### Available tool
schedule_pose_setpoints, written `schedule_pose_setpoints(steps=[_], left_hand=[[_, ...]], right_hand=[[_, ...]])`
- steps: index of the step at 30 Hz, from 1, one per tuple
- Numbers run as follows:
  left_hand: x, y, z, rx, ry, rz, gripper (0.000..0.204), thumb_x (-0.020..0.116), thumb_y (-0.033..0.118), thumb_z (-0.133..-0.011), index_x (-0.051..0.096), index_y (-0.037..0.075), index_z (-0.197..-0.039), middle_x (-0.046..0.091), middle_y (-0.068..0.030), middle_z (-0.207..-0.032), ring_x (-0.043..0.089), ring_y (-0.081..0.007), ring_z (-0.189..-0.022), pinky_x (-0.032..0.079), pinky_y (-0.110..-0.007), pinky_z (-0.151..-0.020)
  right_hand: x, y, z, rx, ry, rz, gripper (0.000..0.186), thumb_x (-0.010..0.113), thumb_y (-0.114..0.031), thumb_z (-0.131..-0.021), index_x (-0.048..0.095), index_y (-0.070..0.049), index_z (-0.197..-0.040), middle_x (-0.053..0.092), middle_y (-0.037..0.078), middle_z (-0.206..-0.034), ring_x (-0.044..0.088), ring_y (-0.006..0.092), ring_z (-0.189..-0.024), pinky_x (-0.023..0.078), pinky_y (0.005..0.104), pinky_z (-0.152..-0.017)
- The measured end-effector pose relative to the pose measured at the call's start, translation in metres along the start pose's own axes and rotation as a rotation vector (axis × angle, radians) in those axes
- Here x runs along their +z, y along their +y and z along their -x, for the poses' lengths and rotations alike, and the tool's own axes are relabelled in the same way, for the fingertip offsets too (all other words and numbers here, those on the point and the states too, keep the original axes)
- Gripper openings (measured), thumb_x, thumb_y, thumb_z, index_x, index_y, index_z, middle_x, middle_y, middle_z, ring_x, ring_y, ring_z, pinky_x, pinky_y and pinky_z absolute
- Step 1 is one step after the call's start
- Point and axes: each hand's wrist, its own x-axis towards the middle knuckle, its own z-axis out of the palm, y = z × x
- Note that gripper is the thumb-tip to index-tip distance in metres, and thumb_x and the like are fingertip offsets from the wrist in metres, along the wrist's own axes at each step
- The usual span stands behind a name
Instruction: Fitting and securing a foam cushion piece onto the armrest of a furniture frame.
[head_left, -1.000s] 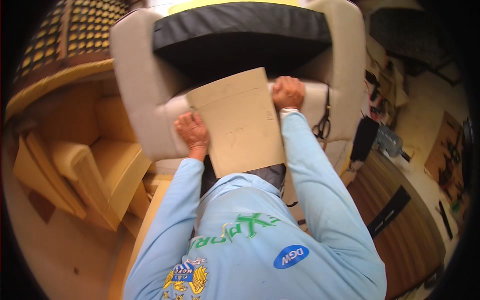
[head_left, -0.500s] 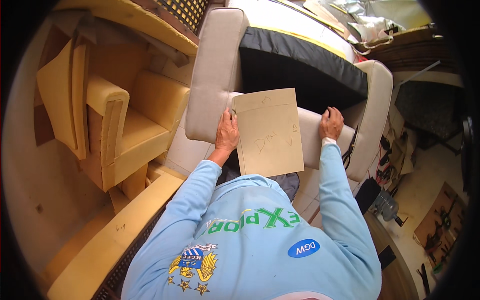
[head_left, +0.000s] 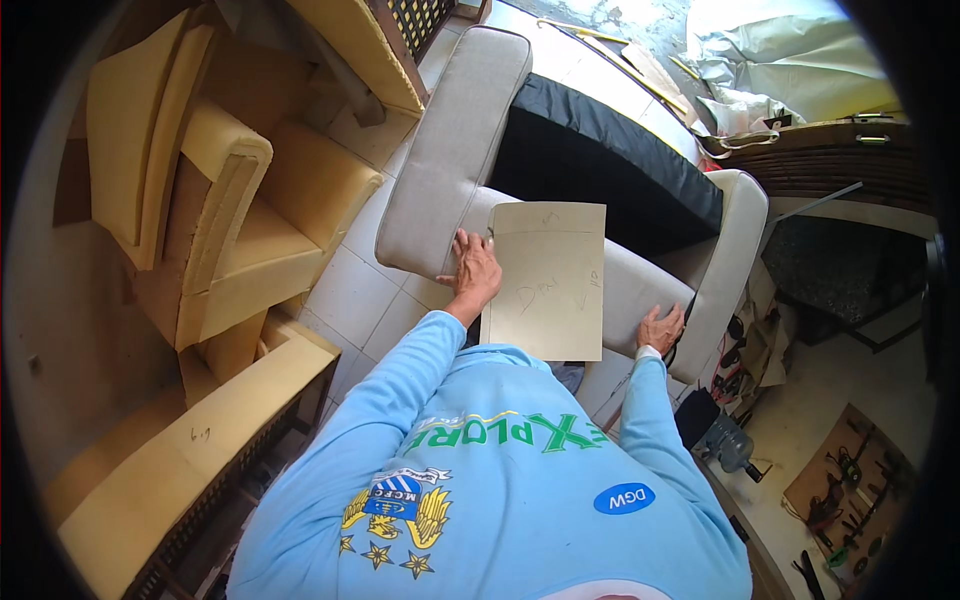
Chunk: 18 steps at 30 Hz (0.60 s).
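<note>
Moving nearer the right armrest [head_left: 737,235], the right hand [head_left: 660,330] was rested loosely splayed on the front rail [head_left: 632,278]; any steadying of the cardboard [head_left: 550,275] was left to the left hand [head_left: 477,274], its grip unclear.

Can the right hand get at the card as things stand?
Likely yes: the right hand is just right of the card, with only grey upholstery visibly between them.

Armrests [head_left: 455,140] bar both sides; room over the beige sheet [head_left: 548,265] is open.
</note>
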Motion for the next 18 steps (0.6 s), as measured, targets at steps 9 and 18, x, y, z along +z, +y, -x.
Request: schedule_pose_setpoints(steps=[9,18], left_hand=[[-0.025,-0.021,-0.012,0.026,0.097,0.222,0.037,0.036,0.04,-0.107,0.048,0.007,-0.117,0.061,-0.0232,-0.118,0.059,-0.0423,-0.113,0.045,-0.06,-0.094],[-0.131,-0.15,-0.049,-0.154,0.529,0.762,0.048,0.042,0.034,-0.106,0.055,-0.01,-0.123,0.065,-0.0209,-0.12,0.064,-0.0282,-0.102,0.052,-0.04,-0.091]], right_hand=[[-0.034,0.035,-0.015,0.33,-0.062,0.218,0.051,0.062,-0.024,-0.084,0.056,-0.006,-0.131,0.059,0.022,-0.127,0.056,0.0412,-0.118,0.043,0.0494,-0.103],[-0.011,-0.004,0.026,-0.237,-0.102,-0.128,0.029,0.062,-0.011,-0.081,0.058,-0.009,-0.11,0.058,0.016,-0.104,0.058,0.0363,-0.098,0.049,0.0474,-0.087]])
